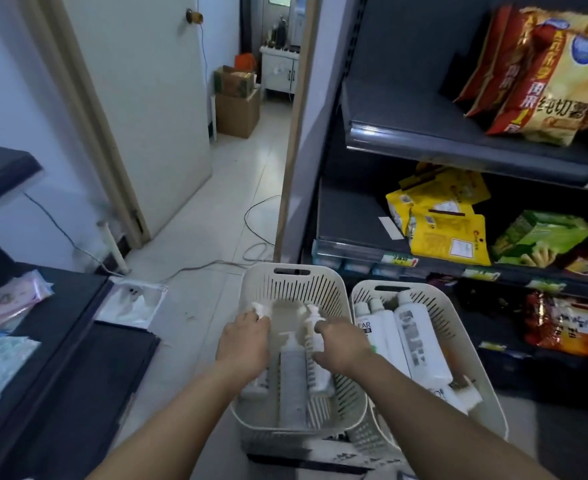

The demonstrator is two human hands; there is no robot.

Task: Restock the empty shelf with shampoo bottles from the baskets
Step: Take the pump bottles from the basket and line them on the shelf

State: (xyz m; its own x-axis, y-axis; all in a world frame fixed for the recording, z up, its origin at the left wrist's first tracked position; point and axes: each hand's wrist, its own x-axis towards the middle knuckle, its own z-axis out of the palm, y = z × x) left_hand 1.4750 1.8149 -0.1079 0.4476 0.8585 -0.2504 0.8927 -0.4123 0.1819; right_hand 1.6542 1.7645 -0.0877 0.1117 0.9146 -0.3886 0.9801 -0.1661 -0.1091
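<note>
Two cream slotted baskets stand on the floor in front of me. The left basket holds three pump shampoo bottles lying lengthwise; the grey middle one lies untouched. My left hand is closed around the neck of the left white pump bottle. My right hand grips the right white pump bottle just below its pump. The right basket holds several white bottles with flat caps. The dark shelf at the upper right has a bare left part.
Snack bags fill the right of the shelves, with yellow packs one level lower. A dark counter with packets lies to my left. Cables trail over the tiled floor toward an open door and cardboard boxes.
</note>
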